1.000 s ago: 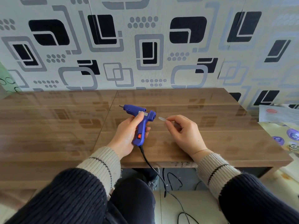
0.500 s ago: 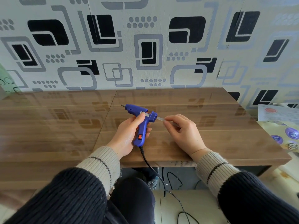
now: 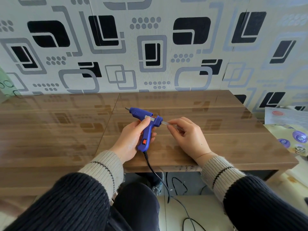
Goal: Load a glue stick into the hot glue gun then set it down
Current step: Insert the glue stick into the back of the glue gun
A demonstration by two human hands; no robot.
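Note:
A blue hot glue gun (image 3: 146,124) with a red switch on its handle is held above the wooden table (image 3: 225,140). Its nozzle points to the back left. My left hand (image 3: 131,139) is wrapped around the handle, thumb on the barrel. A clear glue stick (image 3: 165,123) has its front end inside the rear opening of the gun. My right hand (image 3: 186,135) pinches the stick just behind the gun, and the fingers hide most of its length.
The gun's black cord (image 3: 155,174) hangs over the table's near edge down to the floor. Papers and round purple stickers (image 3: 298,137) lie on a surface to the right. A patterned wall (image 3: 150,47) stands right behind the table.
My right hand moved left and brought the glue stick from a short gap behind the gun into its rear opening. The gun rose slightly and shifted right.

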